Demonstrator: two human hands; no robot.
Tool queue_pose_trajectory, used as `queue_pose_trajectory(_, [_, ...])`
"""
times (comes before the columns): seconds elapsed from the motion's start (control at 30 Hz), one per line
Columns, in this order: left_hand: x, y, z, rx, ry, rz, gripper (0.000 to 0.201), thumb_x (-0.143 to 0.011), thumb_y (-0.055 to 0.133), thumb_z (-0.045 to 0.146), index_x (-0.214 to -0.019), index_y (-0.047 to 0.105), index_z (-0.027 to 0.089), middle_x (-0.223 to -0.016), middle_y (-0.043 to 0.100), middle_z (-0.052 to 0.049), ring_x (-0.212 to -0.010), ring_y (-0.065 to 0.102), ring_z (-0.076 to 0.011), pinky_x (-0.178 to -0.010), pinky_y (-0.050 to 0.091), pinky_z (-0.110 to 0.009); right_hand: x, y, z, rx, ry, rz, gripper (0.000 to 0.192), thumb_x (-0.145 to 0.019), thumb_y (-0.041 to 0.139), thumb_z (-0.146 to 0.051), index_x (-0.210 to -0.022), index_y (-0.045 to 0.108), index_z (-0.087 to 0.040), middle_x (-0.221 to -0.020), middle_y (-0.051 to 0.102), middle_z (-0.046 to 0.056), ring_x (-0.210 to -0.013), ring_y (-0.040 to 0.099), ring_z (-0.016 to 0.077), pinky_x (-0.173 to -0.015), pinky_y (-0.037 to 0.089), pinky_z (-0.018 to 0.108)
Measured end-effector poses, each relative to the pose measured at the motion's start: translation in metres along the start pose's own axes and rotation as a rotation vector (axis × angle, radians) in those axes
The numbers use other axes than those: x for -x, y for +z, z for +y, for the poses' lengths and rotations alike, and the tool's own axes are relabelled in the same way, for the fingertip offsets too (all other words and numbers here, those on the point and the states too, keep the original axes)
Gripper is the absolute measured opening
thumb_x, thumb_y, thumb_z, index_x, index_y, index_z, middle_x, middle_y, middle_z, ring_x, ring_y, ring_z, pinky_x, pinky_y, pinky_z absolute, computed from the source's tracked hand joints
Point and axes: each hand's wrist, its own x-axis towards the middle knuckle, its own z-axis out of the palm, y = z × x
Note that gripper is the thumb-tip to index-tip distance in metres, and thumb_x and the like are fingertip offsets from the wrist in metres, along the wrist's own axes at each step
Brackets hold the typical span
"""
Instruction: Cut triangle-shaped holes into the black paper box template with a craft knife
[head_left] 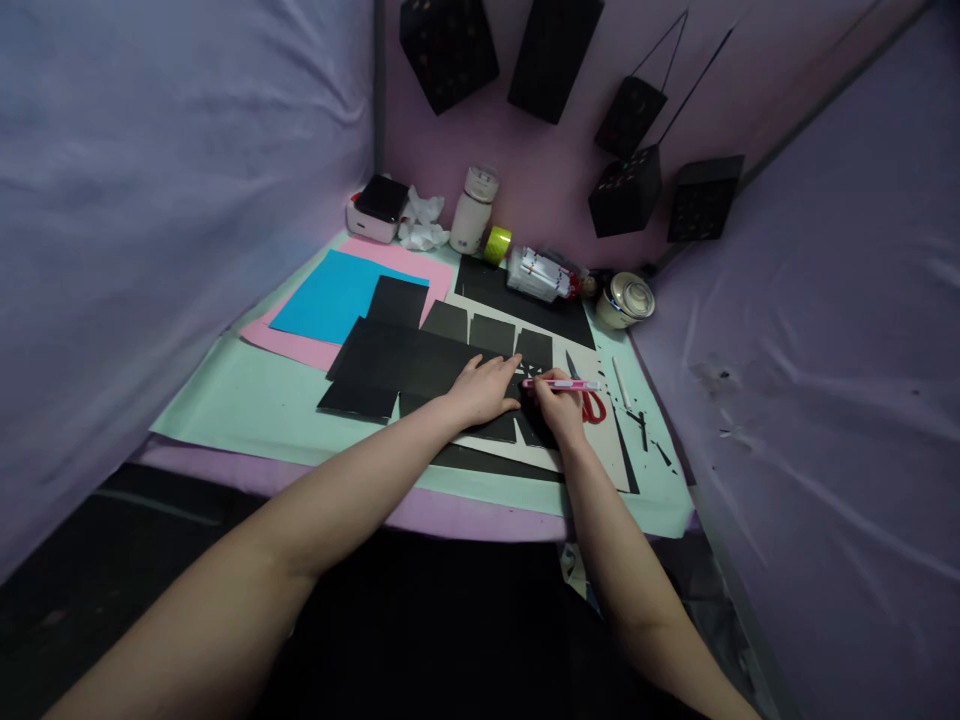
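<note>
My left hand [484, 388] lies flat, fingers together, on a large sheet of black card [405, 362] cut into a box-net shape on the pale green mat [255, 400]. My right hand [559, 408] grips a pink and white craft knife [564, 384], its tip touching the black card just right of my left fingertips, where small cut-outs show pale. Red-handled scissors [592, 400] lie just beyond my right hand.
Blue paper [330, 295] on pink paper [289, 345] lies at the left. At the back stand a small white and black device [375, 207], crumpled tissue [421, 222], a white bottle [472, 210], yellow tape [496, 244], a plastic packet [540, 274] and a round tin [626, 298]. Black paper boxes [626, 190] hang on the wall. Black scraps [645, 430] litter the right.
</note>
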Motion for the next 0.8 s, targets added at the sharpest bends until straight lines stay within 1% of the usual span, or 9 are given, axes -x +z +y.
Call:
queue_pose_trajectory(0.13, [0.0, 0.0, 0.0, 0.009, 0.005, 0.004, 0.077, -0.087, 0.064, 0.038, -0.149, 0.027, 0.012, -0.148, 0.044, -0.018, -0.14, 0.037, -0.026, -0.116, 0.022, -0.044, 0.003, 0.0, -0.006, 0.067, -0.1, -0.009, 0.016, -0.079, 0.055, -0.03, -0.064, 0.055, -0.023, -0.064, 0.062, -0.001, -0.066, 0.056, 0.0177, -0.066, 0.041, 0.03])
queue_pose_trajectory(0.23, [0.001, 0.0, -0.001, 0.025, 0.017, -0.005, 0.079, -0.086, 0.064, 0.042, -0.149, 0.026, 0.014, -0.149, 0.042, -0.017, -0.141, 0.036, -0.0255, -0.117, 0.02, -0.044, 0.007, 0.002, -0.008, 0.101, -0.175, -0.034, 0.017, -0.081, 0.054, -0.032, -0.067, 0.053, -0.023, -0.065, 0.057, -0.002, -0.065, 0.052, 0.0164, -0.063, 0.038, 0.029])
queue_pose_trajectory(0.37, [0.001, 0.0, -0.001, 0.012, 0.021, -0.046, 0.087, -0.083, 0.064, 0.052, -0.151, 0.025, 0.014, -0.154, 0.034, -0.016, -0.145, 0.027, -0.0261, -0.119, 0.016, -0.046, 0.01, 0.005, -0.006, 0.093, -0.187, -0.022, 0.018, -0.083, 0.053, -0.031, -0.068, 0.05, -0.023, -0.065, 0.054, -0.002, -0.064, 0.05, 0.0154, -0.063, 0.037, 0.028])
queue_pose_trajectory(0.47, [0.001, 0.0, 0.0, -0.04, 0.021, -0.093, 0.084, -0.083, 0.061, 0.058, -0.148, 0.033, 0.013, -0.156, 0.03, -0.015, -0.147, 0.022, -0.0271, -0.119, 0.014, -0.046, 0.009, 0.006, -0.003, 0.102, -0.199, -0.016, 0.017, -0.083, 0.051, -0.03, -0.068, 0.05, -0.022, -0.065, 0.054, -0.002, -0.065, 0.05, 0.0153, -0.063, 0.037, 0.028])
queue_pose_trajectory(0.57, [0.0, -0.001, 0.0, -0.081, 0.031, -0.118, 0.082, -0.083, 0.057, 0.062, -0.146, 0.038, 0.012, -0.157, 0.029, -0.015, -0.147, 0.021, -0.0273, -0.119, 0.014, -0.046, 0.009, 0.006, 0.0, 0.125, -0.225, -0.012, 0.017, -0.083, 0.051, -0.029, -0.069, 0.051, -0.022, -0.064, 0.054, -0.002, -0.063, 0.049, 0.0148, -0.06, 0.036, 0.028])
queue_pose_trajectory(0.8, [-0.002, 0.0, -0.002, -0.094, 0.032, -0.118, 0.083, -0.082, 0.056, 0.063, -0.146, 0.037, 0.014, -0.157, 0.029, -0.014, -0.147, 0.021, -0.0266, -0.119, 0.014, -0.046, 0.01, 0.007, 0.002, 0.206, -0.303, 0.01, 0.016, -0.083, 0.05, -0.026, -0.068, 0.048, -0.022, -0.061, 0.052, -0.003, -0.057, 0.047, 0.0133, -0.057, 0.034, 0.027])
